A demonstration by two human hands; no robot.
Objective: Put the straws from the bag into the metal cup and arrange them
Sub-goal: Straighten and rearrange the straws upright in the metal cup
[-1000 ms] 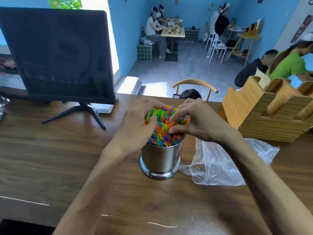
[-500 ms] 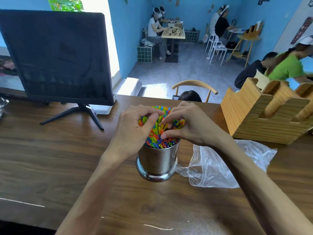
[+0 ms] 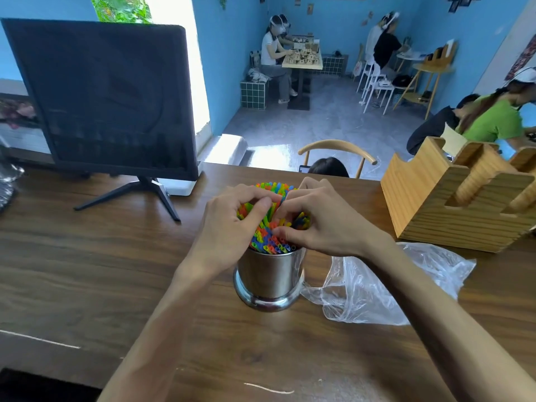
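Left hand (image 3: 232,224): my fingers curl round straws (image 3: 271,242).
Right hand (image 3: 316,224): pinching straw tips.
Cup (image 3: 269,274): upright, bag (image 3: 385,288) just right.
Advice: I press lightly, evening tips, cup steady.

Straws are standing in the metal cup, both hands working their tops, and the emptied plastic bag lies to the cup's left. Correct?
Not quite: in the head view the plastic bag lies to the right of the metal cup. The straws and both hands, left hand, right hand, are as stated.
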